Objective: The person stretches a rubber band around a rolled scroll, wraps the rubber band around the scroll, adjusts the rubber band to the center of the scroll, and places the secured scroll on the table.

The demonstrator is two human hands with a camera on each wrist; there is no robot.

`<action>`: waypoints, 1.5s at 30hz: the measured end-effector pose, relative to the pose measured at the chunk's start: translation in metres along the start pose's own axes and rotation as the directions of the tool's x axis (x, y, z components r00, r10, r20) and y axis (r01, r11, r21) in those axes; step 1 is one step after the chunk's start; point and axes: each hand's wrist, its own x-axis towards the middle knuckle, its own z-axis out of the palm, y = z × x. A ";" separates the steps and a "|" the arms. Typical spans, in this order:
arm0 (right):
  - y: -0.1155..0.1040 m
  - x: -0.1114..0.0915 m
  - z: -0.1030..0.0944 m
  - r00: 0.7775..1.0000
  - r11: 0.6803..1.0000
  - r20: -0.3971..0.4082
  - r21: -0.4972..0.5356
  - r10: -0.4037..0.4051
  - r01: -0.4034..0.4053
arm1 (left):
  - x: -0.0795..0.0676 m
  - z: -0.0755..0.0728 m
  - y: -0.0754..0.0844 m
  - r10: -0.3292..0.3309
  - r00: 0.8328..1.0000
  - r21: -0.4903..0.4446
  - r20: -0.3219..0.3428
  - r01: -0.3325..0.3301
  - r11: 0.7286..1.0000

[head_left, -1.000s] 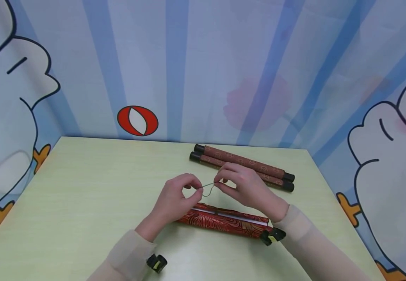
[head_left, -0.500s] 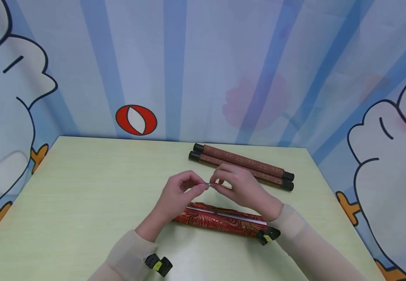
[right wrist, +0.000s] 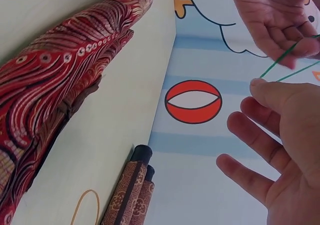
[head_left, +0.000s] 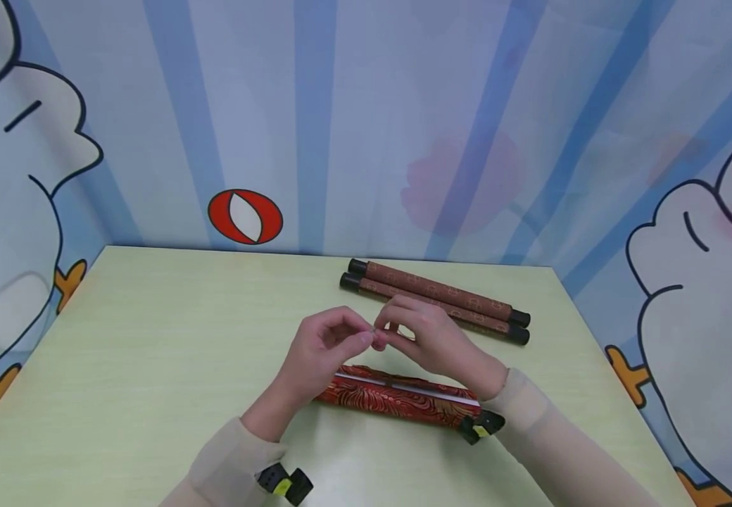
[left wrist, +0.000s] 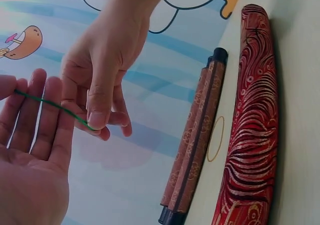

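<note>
- Green band [left wrist: 52,103], one: thin, stretched between the two hands above the table; two strands show in the right wrist view. At the meeting fingertips in the head view it is almost hidden.
- Left hand [head_left: 315,355], one: thumb and forefinger pinch the green band; the remaining fingers are extended in the left wrist view. In the head view, it comes in from 7 o'clock.
- Right hand [head_left: 438,341], one: thumb and forefinger pinch the other end of the green band; the remaining fingers are spread in the right wrist view. In the head view, it comes in from 4 o'clock.
- Red roll [head_left: 398,407], one: swirl-patterned, with a white lengthwise strip; lies on the table at 5 o'clock from the meeting fingertips, beneath the hands in the head view, its left end hidden behind the left hand.
- Brown rolls [head_left: 438,285], two: black-ended, side by side, at 2 o'clock from the fingertips; the right hand covers part of the nearer one in the head view.
- Orange loop [right wrist: 90,190], one: thin, between the red roll and the brown rolls, at 4 o'clock of centre in the left wrist view.
- Wrist cameras [head_left: 285,484], two: black, marked yellow, one at each pale sleeve [head_left: 229,461], at 7 and 4 o'clock from the fingertips.
- Table [head_left: 150,338], one: pale yellow-green.
- Backdrop [head_left: 379,105]: blue-striped, with a red-and-white oval [head_left: 245,216] at 10 o'clock from the fingertips.
</note>
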 end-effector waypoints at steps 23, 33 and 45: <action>0.001 -0.012 0.000 0.987 0.984 0.068 0.093 0.146 -0.152 | -0.002 -0.005 -0.001 -0.121 0.987 0.117 -0.105 0.133 0.984; 0.002 -0.017 -0.006 0.988 0.987 0.063 0.078 0.138 -0.143 | 0.000 -0.010 -0.005 -0.198 0.953 0.148 -0.229 0.235 0.961; -0.011 -0.007 -0.008 0.995 0.992 0.035 0.076 0.096 -0.099 | -0.002 -0.009 -0.007 -0.286 0.919 0.212 -0.273 0.348 0.913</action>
